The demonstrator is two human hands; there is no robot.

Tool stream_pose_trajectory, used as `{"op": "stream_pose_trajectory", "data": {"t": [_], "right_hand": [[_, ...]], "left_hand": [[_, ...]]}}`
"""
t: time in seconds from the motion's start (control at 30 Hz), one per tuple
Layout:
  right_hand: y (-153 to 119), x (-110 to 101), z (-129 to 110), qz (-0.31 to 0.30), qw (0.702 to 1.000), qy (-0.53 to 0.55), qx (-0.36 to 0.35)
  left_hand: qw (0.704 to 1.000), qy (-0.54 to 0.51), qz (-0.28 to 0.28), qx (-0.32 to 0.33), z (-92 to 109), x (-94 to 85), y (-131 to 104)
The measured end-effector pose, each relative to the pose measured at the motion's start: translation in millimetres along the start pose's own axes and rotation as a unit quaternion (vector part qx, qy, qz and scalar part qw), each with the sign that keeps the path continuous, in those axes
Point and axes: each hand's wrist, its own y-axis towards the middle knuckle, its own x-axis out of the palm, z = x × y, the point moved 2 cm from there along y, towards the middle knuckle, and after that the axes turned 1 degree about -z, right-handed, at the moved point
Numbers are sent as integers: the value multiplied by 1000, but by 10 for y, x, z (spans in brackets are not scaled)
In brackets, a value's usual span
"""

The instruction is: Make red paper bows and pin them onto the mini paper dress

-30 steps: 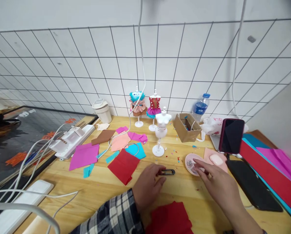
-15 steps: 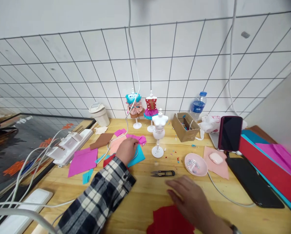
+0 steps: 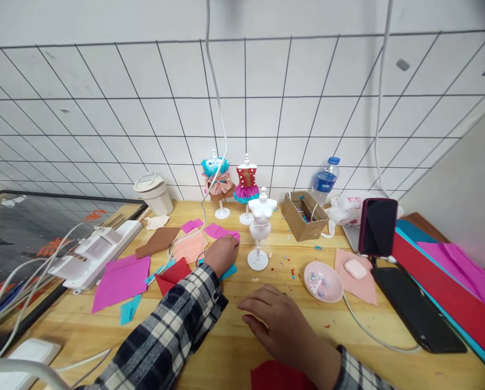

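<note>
My left hand (image 3: 221, 254) rests palm down over cloth scraps, its fingers curled, what lies under them hidden. A blue scrap (image 3: 228, 272) shows beneath it, and a magenta scrap (image 3: 222, 232) lies at its fingertips. Low over the table, my right hand (image 3: 281, 320) has its fingers stretched out to the left. Under its wrist lies a red cloth piece (image 3: 279, 377), partly cut off by the frame edge. A bare white mini dress form (image 3: 261, 227) stands upright between and beyond the hands. The thread snips are out of sight where my right hand now is.
Behind stand two dressed mini forms (image 3: 218, 181), a cardboard box (image 3: 305, 216), a water bottle (image 3: 326, 179) and a lidded cup (image 3: 155, 194). Right are a pink bead dish (image 3: 323, 295), a phone (image 3: 378, 227) and cloth strips (image 3: 441, 265). Cables and a power strip (image 3: 100, 254) lie left.
My right hand has moved left and forward to where the thread snips lay, hiding them. My left hand has shifted slightly right over the scraps. The view has turned a little.
</note>
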Motion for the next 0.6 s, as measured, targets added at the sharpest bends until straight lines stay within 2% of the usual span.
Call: {"op": "stream_pose_trajectory", "data": {"t": [0.1,0.2,0.27,0.3,0.33,0.37,0.43,0.47,0.5,0.53,0.57,0.6], "right_hand": [[-99,-72,100,25,999,25,29],[-164,-103,226,45,991,88,96],[-180,-61,298,58,970,168,169],[-181,-20,323,67,946,236,214],[-179,31,335,75,905,325,263],[-175,92,332,79,843,431,312],[-161,204,278,86,666,639,376],[-151,241,240,95,574,715,387],[-143,264,205,107,496,769,389],[-140,277,179,122,437,802,389],[-143,283,164,134,400,819,388],[-150,285,159,143,390,825,382]], "left_hand": [[999,-28,24,-27,-38,-98,-46],[993,-69,57,-72,-67,-259,-150],[988,-93,76,-96,-4,-364,-288],[986,-105,83,-96,69,-403,-382],[985,-118,92,-90,170,-429,-491],[981,-151,106,-56,301,-441,-608],[979,-169,91,64,618,-406,-840],[976,-161,66,128,775,-360,-943],[973,-143,48,176,911,-305,-1028],[969,-114,36,214,1025,-246,-1093],[964,-88,26,248,1116,-186,-1137],[962,-63,26,265,1183,-134,-1162]]}}
